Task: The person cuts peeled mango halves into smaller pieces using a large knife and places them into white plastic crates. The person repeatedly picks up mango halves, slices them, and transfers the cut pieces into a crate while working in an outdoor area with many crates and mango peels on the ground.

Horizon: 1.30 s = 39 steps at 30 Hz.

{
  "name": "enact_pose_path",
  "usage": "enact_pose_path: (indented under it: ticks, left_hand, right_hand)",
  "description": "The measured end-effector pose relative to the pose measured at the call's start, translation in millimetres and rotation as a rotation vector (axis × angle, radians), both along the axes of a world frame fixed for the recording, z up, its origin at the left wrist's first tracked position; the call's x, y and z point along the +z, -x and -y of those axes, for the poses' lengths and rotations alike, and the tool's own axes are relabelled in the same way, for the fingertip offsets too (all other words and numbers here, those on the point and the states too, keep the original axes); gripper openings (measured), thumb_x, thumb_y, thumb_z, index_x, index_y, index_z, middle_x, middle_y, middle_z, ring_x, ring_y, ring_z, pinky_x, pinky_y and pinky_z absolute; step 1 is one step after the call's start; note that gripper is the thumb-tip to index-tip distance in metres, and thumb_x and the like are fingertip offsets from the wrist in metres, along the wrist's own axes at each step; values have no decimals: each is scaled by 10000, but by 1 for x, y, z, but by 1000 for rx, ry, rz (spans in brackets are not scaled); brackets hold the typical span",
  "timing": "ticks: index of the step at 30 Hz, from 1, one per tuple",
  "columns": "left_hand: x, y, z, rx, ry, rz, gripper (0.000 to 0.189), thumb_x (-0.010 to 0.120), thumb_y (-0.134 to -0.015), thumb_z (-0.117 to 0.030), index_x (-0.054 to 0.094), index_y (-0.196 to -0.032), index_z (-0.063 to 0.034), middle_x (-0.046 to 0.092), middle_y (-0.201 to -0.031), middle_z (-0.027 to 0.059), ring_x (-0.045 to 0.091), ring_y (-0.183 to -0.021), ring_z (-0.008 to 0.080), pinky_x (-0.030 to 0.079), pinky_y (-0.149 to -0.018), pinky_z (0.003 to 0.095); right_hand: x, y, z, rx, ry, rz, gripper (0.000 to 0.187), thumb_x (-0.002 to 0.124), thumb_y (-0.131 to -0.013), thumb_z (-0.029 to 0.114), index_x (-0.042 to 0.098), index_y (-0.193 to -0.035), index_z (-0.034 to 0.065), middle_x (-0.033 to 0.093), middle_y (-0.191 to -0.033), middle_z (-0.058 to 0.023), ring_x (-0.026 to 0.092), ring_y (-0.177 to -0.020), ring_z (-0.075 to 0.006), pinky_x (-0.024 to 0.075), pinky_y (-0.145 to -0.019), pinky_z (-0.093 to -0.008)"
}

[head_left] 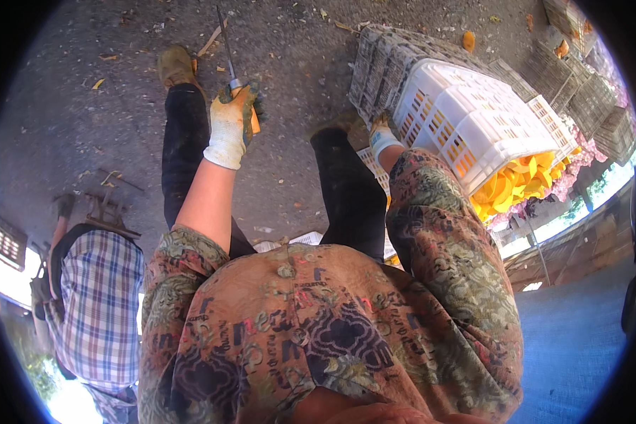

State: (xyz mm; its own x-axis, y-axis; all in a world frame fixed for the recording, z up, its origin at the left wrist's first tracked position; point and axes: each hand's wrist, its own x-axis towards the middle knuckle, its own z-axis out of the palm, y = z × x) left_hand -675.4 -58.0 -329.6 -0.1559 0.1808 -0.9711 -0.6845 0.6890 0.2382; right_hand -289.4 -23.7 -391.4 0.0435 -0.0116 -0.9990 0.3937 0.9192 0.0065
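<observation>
My left hand (236, 114), in a white knit glove with a soiled, coated palm, is closed around the orange handle of a long, thin metal tool (225, 45) that points away from me. My right hand (384, 132), also gloved, is against the near corner of a white plastic crate (458, 124), where it meets a grey, dirty crate (376, 69); its fingers are partly hidden, so its grip is unclear. Yellow-orange pieces (514, 185) fill the open side of the white crate and show through its slots.
More crates (567, 79) and pink material (583, 159) stand at the right. A person in a plaid shirt (103, 302) is at the left beside a small wooden stool (106, 212). Another white crate (307, 238) lies between my legs. Yellow scraps dot the ground.
</observation>
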Motion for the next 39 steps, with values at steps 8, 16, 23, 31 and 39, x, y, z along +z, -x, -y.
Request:
enact_pose_path:
  ticks: [8, 16, 23, 31, 39]
  left_hand:
    - [9, 4, -4, 140, -21, 88, 251, 768, -871, -167, 627, -1028, -32, 632, -826, 62, 639, -633, 198, 562, -532, 322]
    - [7, -2, -5, 139, 3, 87, 234, 773, -866, -170, 625, -997, -45, 637, -800, 66, 632, -638, 194, 560, -540, 342]
    - [6, -2, -8, 132, -1, 89, 221, 768, -870, -158, 619, -991, -49, 639, -797, 68, 628, -621, 197, 545, -528, 335]
    - [30, 18, -21, 333, 41, 34, 205, 776, -864, -132, 615, -965, -56, 632, -778, 50, 626, -611, 177, 535, -510, 335]
    - [43, 70, -24, 521, -31, 45, 147, 739, -885, -93, 623, -971, -63, 628, -763, 49, 627, -596, 179, 538, -511, 337]
  right_hand:
    - [12, 14, 23, 91, 57, -69, 525, 377, -994, 210, 409, -1494, 51, 307, -1584, -190, 201, -1466, -439, 94, -1206, -606]
    - [-23, 23, -36, 120, -7, 107, 481, 440, -998, 320, 517, -1426, 113, 434, -1512, -118, 347, -1415, -378, 124, -1152, -657]
    - [-33, 20, -45, 98, 49, 119, 487, 494, -947, 408, 594, -1336, 131, 525, -1409, -102, 448, -1325, -348, 246, -1086, -606]
    - [-51, 4, -53, 199, 209, 147, 511, 556, -889, 508, 681, -1233, 152, 628, -1291, -83, 562, -1222, -313, 385, -1011, -548]
    - [-19, 57, -108, 256, 228, 156, 559, 601, -838, 605, 754, -1145, 164, 711, -1192, -86, 660, -1128, -297, 509, -937, -488]
